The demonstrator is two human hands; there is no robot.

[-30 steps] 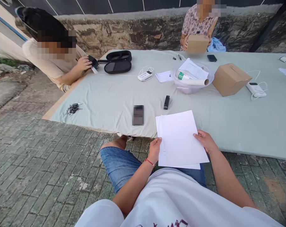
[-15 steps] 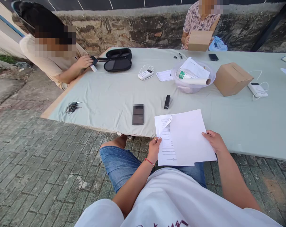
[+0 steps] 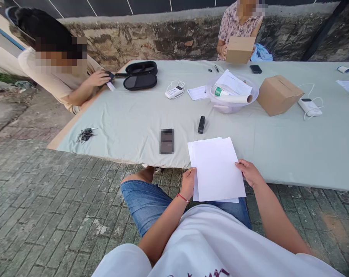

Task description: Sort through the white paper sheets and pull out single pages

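Left grip (image 3: 188, 183), right grip (image 3: 250, 173): thumbs pinched closed on white sheets (image 3: 219, 169), opposite edges.

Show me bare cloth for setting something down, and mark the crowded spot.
Bare pale-green tablecloth shows right of the white rectangular paper sheets, nearer than the brown cardboard box. Another patch lies between the dark key bunch and the blurred dark rectangular object. Crowded: around the translucent round plastic bowl, close beside that box.
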